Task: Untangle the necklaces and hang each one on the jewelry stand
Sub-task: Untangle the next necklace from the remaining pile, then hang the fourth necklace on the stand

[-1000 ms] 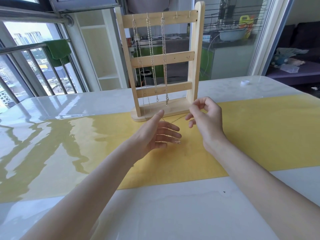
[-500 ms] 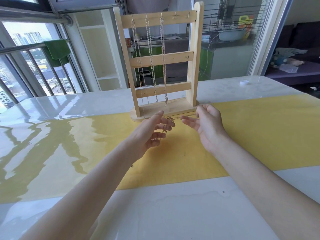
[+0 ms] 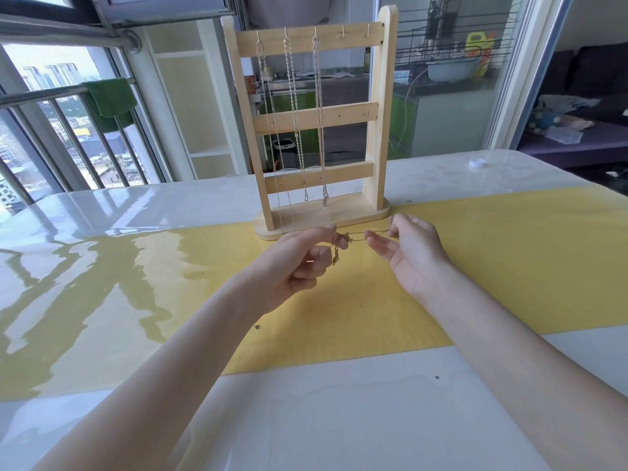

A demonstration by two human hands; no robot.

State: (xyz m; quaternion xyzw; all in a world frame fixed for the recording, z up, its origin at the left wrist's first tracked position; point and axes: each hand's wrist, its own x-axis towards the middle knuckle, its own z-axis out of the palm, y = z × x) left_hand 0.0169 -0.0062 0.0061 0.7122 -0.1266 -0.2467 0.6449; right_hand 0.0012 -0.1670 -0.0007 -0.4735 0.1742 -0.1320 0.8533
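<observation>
Two bare forearms reach forward over a glossy white surface (image 3: 306, 419) crossed by a yellow runner (image 3: 492, 266). Just above the runner, the left hand (image 3: 295, 263) has its fingers curled, its grip pinched on a thin gold necklace (image 3: 356, 236), with a small knot and clasp dangling just below the fingertips. The right hand (image 3: 407, 253), palm up with fingers loosely bent, pinches the other end, so the chain runs nearly straight between the two hands. A second ago the hands lay lower and the chain was slack against the runner; now it is lifted and drawn out, which suggests the knot is being worked loose before hanging. Just beyond the hands stands the wooden jewelry stand (image 3: 377, 130), upright at the runner's far edge. Three silver chains (image 3: 295, 113) already hang from its top bar, and two hooks (image 3: 355, 32) to their right look free. Farther off, a small white cap (image 3: 477, 162) lies on the surface.
</observation>
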